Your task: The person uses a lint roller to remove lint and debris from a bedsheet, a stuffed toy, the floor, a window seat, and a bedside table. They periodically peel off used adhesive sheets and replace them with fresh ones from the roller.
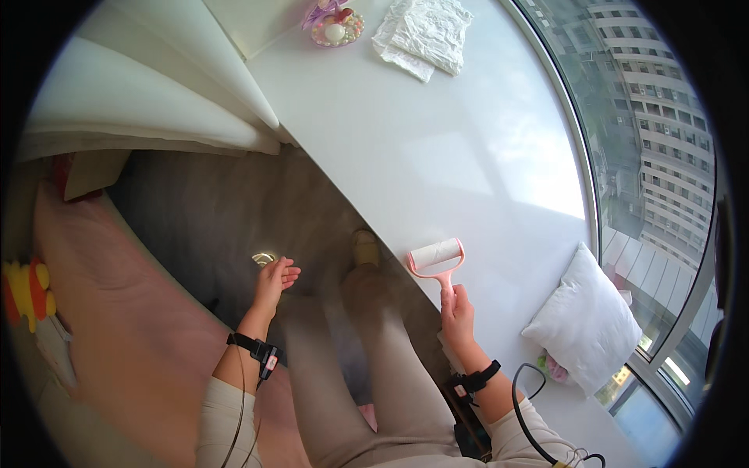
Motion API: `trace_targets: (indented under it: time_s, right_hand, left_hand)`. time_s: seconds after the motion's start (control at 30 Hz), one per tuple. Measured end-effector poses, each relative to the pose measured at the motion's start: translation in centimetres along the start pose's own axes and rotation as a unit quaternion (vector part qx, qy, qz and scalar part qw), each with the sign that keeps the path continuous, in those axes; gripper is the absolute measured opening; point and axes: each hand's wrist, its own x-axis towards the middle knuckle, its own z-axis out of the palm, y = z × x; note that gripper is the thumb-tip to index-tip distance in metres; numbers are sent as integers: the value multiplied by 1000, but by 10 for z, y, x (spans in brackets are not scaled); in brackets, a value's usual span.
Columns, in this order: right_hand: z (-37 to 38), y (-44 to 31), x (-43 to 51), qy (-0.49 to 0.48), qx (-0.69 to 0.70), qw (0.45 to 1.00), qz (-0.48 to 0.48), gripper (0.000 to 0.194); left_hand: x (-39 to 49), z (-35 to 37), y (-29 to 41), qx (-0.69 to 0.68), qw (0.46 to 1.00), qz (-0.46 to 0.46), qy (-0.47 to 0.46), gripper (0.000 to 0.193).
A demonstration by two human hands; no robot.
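My right hand [457,316] grips the pink handle of a lint roller [436,254], its white sticky roll held over the edge of a white window ledge [409,158]. Nothing is in my left hand [278,281], which hangs over the dark floor with the fingers apart and slightly bent. A small pale shiny object [263,258], partly hidden, shows just beyond that hand. Both forearms wear black straps with small devices and cables.
Crumpled white cloth [427,35] and a beaded purple ornament [337,29] lie at the ledge's far end. A white pillow [588,322] rests by the window. White curtains [152,99] hang at left, above a pink-covered bed [134,304] with a yellow and orange toy [29,289].
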Motion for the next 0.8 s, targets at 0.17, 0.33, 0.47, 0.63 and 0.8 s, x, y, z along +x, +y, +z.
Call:
trace_targets:
  time_s: [0.17,0.33,0.47,0.63,0.8]
  right_hand:
    - [10,-54,116,-94,78,992,-5,47]
    - [15,-126,200,-83,85,986,-116,48]
    - [-23,-68,124,-126,-21,992,-15,42]
    - [-61,-42,105,-218,-135,966,-19,39]
    - [23,-157,183,-193,-70,946,-251,42]
  left_hand:
    - [-3,70,17,22,984,172,27,23]
    - [15,133,88,56,932,327,148,20]
    - [48,146,145,122,859,353,352,28]
    - [94,125,176,140,907,260,301,41]
    - [102,113,184,-96,969,86,211,34]
